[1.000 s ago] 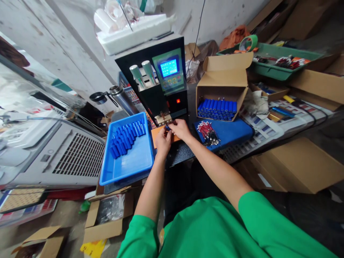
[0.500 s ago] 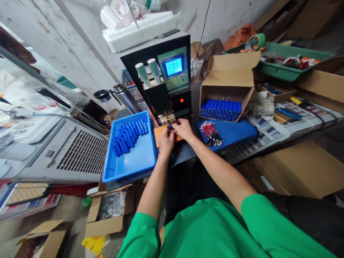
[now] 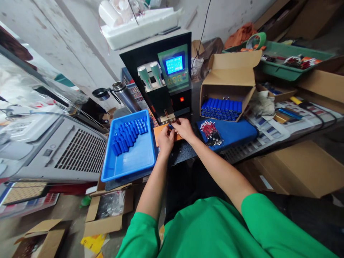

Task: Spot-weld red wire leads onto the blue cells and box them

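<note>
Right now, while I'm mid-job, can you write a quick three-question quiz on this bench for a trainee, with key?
1. True or false: the left hand and right hand are close together at a small blue piece.
2. What lies on the blue pad? A, tape roll; B, red and black wires; C, metal flask.
3. Fill in: the open carton holds blue ____.

Key: 1 true; 2 B; 3 cylinders.

Dimmish room light, kinda flat. Screen beyond hands glowing bright blue, text mushy. Soft glare on blue tray left of hands. Dark under desk. Frame edges stretched, smeary.
</note>
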`<control>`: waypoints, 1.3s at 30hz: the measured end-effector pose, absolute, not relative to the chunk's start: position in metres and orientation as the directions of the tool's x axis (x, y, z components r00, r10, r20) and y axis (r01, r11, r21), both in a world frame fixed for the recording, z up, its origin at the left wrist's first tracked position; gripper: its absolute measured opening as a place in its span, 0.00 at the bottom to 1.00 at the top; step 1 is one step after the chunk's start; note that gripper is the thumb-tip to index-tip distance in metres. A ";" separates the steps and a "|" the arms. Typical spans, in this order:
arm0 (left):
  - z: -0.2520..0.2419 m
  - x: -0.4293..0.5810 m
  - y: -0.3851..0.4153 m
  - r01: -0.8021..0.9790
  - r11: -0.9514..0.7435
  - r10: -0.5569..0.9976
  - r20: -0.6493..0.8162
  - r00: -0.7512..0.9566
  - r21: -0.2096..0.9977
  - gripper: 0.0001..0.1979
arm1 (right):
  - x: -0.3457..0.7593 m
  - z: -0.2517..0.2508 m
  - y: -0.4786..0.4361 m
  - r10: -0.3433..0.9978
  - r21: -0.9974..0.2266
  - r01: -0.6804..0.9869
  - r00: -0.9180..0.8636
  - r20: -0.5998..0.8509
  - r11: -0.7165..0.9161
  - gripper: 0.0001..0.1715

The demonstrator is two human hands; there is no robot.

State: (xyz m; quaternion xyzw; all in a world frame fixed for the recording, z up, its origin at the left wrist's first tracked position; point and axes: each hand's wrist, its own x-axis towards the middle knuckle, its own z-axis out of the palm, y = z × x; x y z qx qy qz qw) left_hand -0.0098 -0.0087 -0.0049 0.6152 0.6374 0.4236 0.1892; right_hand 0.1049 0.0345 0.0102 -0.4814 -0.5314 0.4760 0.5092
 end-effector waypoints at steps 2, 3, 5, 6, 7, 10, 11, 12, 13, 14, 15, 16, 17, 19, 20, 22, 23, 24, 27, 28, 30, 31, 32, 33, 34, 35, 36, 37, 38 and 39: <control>-0.004 -0.010 -0.009 0.620 -0.126 0.945 0.284 -0.163 0.775 0.11 | 0.107 0.010 0.032 0.996 -0.996 0.039 -0.025 0.080 0.081 0.13; -0.005 -0.010 -0.008 0.617 -0.130 0.945 0.286 -0.160 0.776 0.10 | 0.109 0.010 0.030 0.996 -0.995 0.055 -0.038 0.078 0.080 0.13; -0.005 -0.010 -0.007 0.613 -0.135 0.944 0.288 -0.158 0.778 0.10 | 0.115 0.012 0.023 0.993 -0.984 0.141 -0.056 0.101 0.108 0.14; -0.006 -0.011 -0.007 0.612 -0.137 0.944 0.290 -0.158 0.779 0.10 | 0.118 0.014 0.019 0.990 -0.967 0.212 -0.054 0.133 0.141 0.13; -0.006 -0.011 -0.006 0.611 -0.140 0.943 0.293 -0.158 0.779 0.10 | 0.122 0.017 0.014 0.982 -0.936 0.299 -0.039 0.185 0.188 0.12; -0.009 -0.014 -0.005 0.600 -0.162 0.940 0.308 -0.147 0.783 0.10 | 0.133 0.027 0.001 0.905 -0.741 0.568 -0.013 0.426 0.357 0.08; -0.010 -0.015 -0.005 0.594 -0.177 0.940 0.314 -0.135 0.785 0.11 | 0.136 0.031 -0.002 0.865 -0.662 0.631 -0.030 0.501 0.405 0.09; -0.011 -0.016 -0.005 0.588 -0.194 0.940 0.321 -0.119 0.786 0.11 | 0.138 0.034 -0.005 0.828 -0.586 0.676 -0.062 0.558 0.446 0.10; -0.012 -0.017 -0.005 0.582 -0.213 0.939 0.328 -0.100 0.785 0.11 | 0.140 0.036 -0.006 0.799 -0.523 0.704 -0.106 0.592 0.481 0.12; -0.013 -0.018 -0.006 0.577 -0.232 0.938 0.336 -0.080 0.783 0.12 | 0.141 0.038 -0.006 0.781 -0.474 0.716 -0.158 0.605 0.512 0.13; -0.013 -0.019 -0.006 0.574 -0.251 0.937 0.344 -0.059 0.780 0.12 | 0.141 0.039 -0.005 0.772 -0.441 0.718 -0.212 0.599 0.539 0.14; -0.014 -0.020 -0.006 0.573 -0.269 0.935 0.353 -0.039 0.774 0.13 | 0.141 0.038 -0.004 0.770 -0.420 0.713 -0.264 0.581 0.561 0.13; -0.014 -0.020 -0.006 0.575 -0.285 0.932 0.362 -0.021 0.767 0.14 | 0.140 0.038 -0.003 0.772 -0.411 0.706 -0.309 0.555 0.577 0.13; -0.014 -0.022 -0.005 0.597 -0.306 0.926 0.378 0.005 0.742 0.15 | 0.138 0.035 -0.001 0.785 -0.414 0.697 -0.359 0.505 0.585 0.13; -0.014 -0.023 -0.004 0.612 -0.312 0.923 0.384 0.015 0.727 0.15 | 0.137 0.034 0.000 0.793 -0.420 0.697 -0.369 0.486 0.581 0.13; -0.014 -0.024 -0.003 0.640 -0.319 0.919 0.392 0.030 0.699 0.15 | 0.134 0.031 0.002 0.806 -0.431 0.701 -0.368 0.464 0.568 0.14; -0.013 -0.024 -0.002 0.649 -0.324 0.918 0.396 0.039 0.688 0.16 | 0.133 0.031 0.003 0.810 -0.436 0.702 -0.365 0.460 0.564 0.15; -0.013 -0.024 -0.001 0.657 -0.329 0.915 0.401 0.045 0.678 0.16 | 0.132 0.030 0.003 0.810 -0.438 0.700 -0.364 0.460 0.564 0.15; -0.010 -0.023 -0.002 0.681 -0.312 0.912 0.410 0.019 0.662 0.19 | 0.134 0.028 0.007 0.799 -0.432 0.694 -0.362 0.481 0.575 0.14; -0.009 -0.022 -0.003 0.687 -0.293 0.915 0.404 -0.001 0.665 0.20 | 0.137 0.027 0.009 0.797 -0.433 0.699 -0.342 0.497 0.569 0.14; -0.006 -0.021 -0.005 0.695 -0.261 0.920 0.390 -0.030 0.670 0.21 | 0.150 0.025 0.016 0.797 -0.445 0.720 -0.250 0.549 0.533 0.15; -0.005 -0.020 -0.005 0.700 -0.254 0.921 0.387 -0.035 0.668 0.20 | 0.160 0.024 0.021 0.791 -0.451 0.734 -0.191 0.581 0.508 0.15; -0.004 -0.020 -0.006 0.707 -0.251 0.920 0.389 -0.037 0.661 0.19 | 0.172 0.024 0.027 0.778 -0.453 0.751 -0.126 0.616 0.480 0.16; -0.003 -0.019 -0.007 0.716 -0.249 0.919 0.393 -0.039 0.653 0.17 | 0.185 0.024 0.034 0.759 -0.444 0.771 -0.076 0.647 0.456 0.18; -0.002 -0.019 -0.007 0.725 -0.245 0.917 0.396 -0.042 0.644 0.17 | 0.199 0.025 0.043 0.738 -0.421 0.796 -0.047 0.673 0.434 0.19; -0.002 -0.018 -0.007 0.733 -0.240 0.917 0.397 -0.046 0.637 0.17 | 0.212 0.027 0.051 0.720 -0.392 0.825 -0.027 0.693 0.408 0.19; -0.002 -0.018 -0.007 0.740 -0.233 0.916 0.397 -0.050 0.631 0.17 | 0.224 0.029 0.061 0.714 -0.355 0.852 -0.030 0.699 0.384 0.20; -0.002 -0.018 -0.007 0.747 -0.229 0.916 0.397 -0.052 0.624 0.17 | 0.234 0.031 0.070 0.719 -0.313 0.876 -0.054 0.693 0.367 0.20; -0.002 -0.018 -0.008 0.755 -0.226 0.915 0.399 -0.051 0.615 0.17 | 0.242 0.033 0.079 0.731 -0.268 0.896 -0.087 0.677 0.354 0.20; -0.002 -0.018 -0.008 0.764 -0.224 0.914 0.403 -0.051 0.605 0.17 | 0.248 0.034 0.087 0.747 -0.223 0.910 -0.127 0.653 0.350 0.20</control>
